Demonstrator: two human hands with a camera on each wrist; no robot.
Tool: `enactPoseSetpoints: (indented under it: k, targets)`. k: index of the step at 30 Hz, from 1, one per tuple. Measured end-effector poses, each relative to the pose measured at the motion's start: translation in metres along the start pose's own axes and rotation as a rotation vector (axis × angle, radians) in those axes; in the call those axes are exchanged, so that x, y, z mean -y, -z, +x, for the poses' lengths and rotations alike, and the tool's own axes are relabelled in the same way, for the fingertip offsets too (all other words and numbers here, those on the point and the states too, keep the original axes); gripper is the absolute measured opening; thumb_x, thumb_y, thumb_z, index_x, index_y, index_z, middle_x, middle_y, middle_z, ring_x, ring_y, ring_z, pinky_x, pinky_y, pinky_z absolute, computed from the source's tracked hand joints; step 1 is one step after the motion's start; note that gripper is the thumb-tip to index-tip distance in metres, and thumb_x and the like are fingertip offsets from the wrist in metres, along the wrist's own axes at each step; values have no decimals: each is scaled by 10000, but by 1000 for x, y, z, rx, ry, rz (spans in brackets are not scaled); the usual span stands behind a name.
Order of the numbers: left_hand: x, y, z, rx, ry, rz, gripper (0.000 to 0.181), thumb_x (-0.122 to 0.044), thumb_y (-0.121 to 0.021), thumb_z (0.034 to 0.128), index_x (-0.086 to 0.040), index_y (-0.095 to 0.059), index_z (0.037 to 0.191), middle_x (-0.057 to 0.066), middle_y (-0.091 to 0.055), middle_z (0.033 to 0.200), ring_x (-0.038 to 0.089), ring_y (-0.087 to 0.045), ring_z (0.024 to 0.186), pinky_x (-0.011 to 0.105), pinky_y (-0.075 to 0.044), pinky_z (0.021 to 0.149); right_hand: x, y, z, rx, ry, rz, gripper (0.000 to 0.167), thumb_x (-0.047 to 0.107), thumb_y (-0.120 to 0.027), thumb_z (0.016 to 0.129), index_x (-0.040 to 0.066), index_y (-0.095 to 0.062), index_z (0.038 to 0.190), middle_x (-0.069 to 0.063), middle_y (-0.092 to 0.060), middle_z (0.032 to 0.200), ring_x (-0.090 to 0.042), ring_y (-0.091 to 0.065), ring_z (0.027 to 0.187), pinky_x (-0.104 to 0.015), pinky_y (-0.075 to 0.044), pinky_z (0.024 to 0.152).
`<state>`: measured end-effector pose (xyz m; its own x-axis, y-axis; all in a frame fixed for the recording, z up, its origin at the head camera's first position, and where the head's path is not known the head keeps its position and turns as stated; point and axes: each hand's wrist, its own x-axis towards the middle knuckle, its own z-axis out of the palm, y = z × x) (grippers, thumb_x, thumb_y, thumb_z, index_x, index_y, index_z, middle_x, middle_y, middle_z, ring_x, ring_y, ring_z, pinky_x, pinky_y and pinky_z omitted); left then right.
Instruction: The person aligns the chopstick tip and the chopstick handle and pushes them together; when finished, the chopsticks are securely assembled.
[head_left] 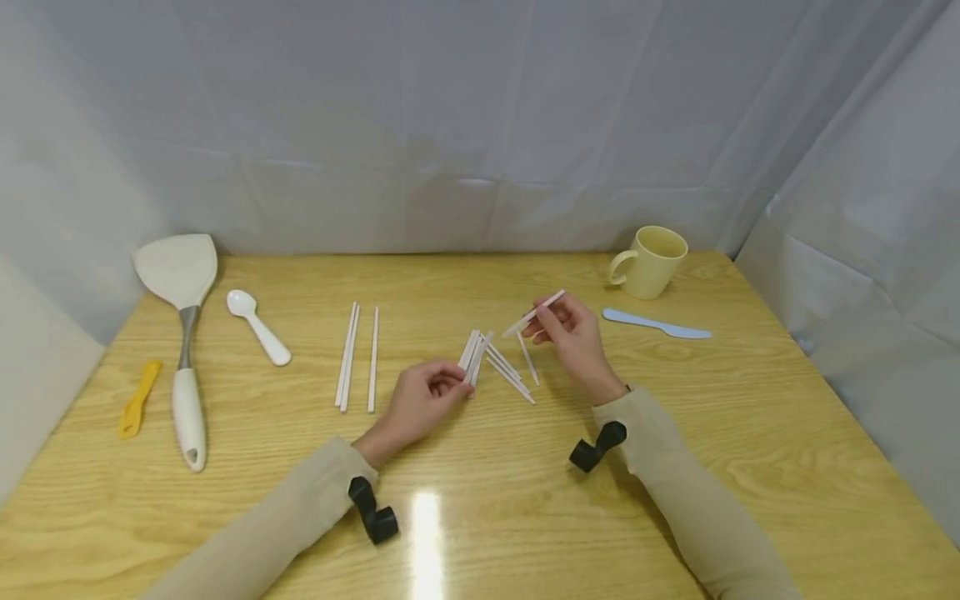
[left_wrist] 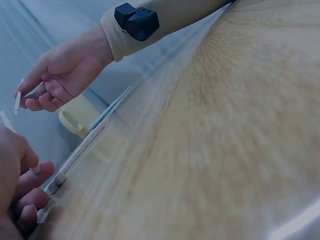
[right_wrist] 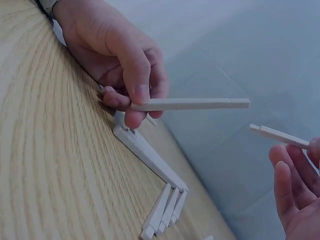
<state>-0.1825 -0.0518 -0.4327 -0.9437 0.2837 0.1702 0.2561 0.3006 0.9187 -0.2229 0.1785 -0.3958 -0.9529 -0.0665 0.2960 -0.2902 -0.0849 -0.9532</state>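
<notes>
Beige sleeves (head_left: 281,521) cross the wooden bench (head_left: 525,521). The person's left grip (head_left: 422,402) pinches a white stick (head_left: 482,350); loose sticks (head_left: 511,380) lie just beside it; the right grip (head_left: 573,337) pinches a raised stick (head_left: 536,313); a yellow mug (head_left: 654,271) stands farther back.

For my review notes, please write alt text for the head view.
A left hand and a right hand each pinch a white stick over a wooden table, more sticks lying nearby. Spatula at left, yellow mug at right.

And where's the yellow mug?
In the head view, the yellow mug stands near the back right corner of the table, just behind the blue knife.
</notes>
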Motion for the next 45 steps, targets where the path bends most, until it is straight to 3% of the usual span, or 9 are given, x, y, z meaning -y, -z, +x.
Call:
enactPoseSetpoints:
  k: [11, 19, 25, 28, 39, 45]
  targets:
    - [5, -1, -1, 37, -62, 45, 97, -50, -727, 827, 10, -691, 893, 116, -716, 787, 38, -497, 582, 181, -401, 524, 3, -2, -1, 22, 49, 22, 132, -34, -505, 960, 75, -556, 1015, 82, -697, 832, -70, -647, 645, -200, -498, 590]
    - [5, -2, 0, 43, -78, 32, 108, -34, -723, 823, 18, -696, 913, 120, -710, 776, 31, -480, 570, 179, -389, 513, 3, -1, -2, 23, 39, -42, 106, -25, -523, 956, -88, -518, 1041, 97, -683, 808, -61, -598, 596, -197, -472, 583]
    - [5, -2, 0, 42, -84, 27, 107, -30, -724, 825, 17, -701, 919, 122, -707, 770, 35, -490, 564, 171, -394, 505, 5, -2, -2, -14, 36, -34, 98, -40, -512, 954, 38, -545, 1004, 89, -683, 796, -61, -586, 568, -187, -450, 564]
    - [6, -2, 0, 50, -88, 24, 107, -28, -723, 824, 17, -704, 919, 124, -706, 766, 39, -487, 558, 170, -389, 497, 5, -1, -2, -1, 31, -31, 111, -44, -514, 952, 48, -549, 1004, 77, -683, 795, -68, -585, 569, -194, -453, 562]
    - [8, -1, -1, 75, -116, 60, 95, -34, -716, 829, 6, -711, 915, 96, -689, 731, 41, -465, 546, 173, -371, 478, 2, 4, -1, 56, 25, -102, 128, -40, -524, 949, -137, -512, 1031, 80, -659, 780, -160, -517, 577, -244, -462, 562]
    - [6, -1, -1, 117, -115, 66, 96, -37, -709, 833, -6, -708, 924, 71, -684, 732, 48, -467, 551, 187, -378, 484, 1, 5, -1, 91, 21, -129, 141, -31, -529, 950, -146, -512, 1030, 97, -666, 787, -144, -531, 587, -241, -470, 572]
